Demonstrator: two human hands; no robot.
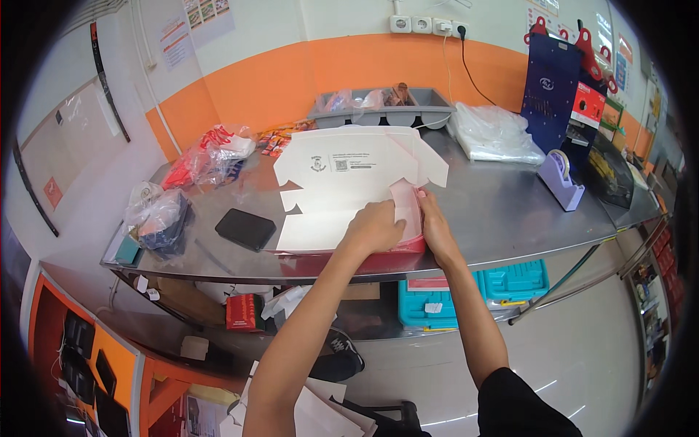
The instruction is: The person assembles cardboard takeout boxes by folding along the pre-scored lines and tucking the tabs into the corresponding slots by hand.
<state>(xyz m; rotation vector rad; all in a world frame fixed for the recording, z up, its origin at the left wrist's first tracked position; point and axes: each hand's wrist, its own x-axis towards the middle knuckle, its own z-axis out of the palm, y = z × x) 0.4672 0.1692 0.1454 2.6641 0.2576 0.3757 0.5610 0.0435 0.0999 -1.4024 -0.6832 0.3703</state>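
A cardboard box point(342, 204), white inside and dark pink outside, lies on the steel table's near edge. Its large lid panel, with notched side flaps, stands up at the back. The right end wall is upright, while the left end looks unfolded. My left hand point(374, 227) reaches inside, its curled fingers gripping the flap at the right end. Against the outside of that same wall rests my right hand point(437, 227), fingers pointing away and wrapped along the corner. Part of the flap is hidden behind my left fingers.
Left of the box lies a black phone point(245, 229). Wrapped bundles point(156, 215) fill the table's left end. Behind stand a grey divided tray point(429, 98) and a stack of clear plastic bags point(495, 131). A lilac tape dispenser point(562, 182) sits at right; turquoise bins point(426, 302) are below.
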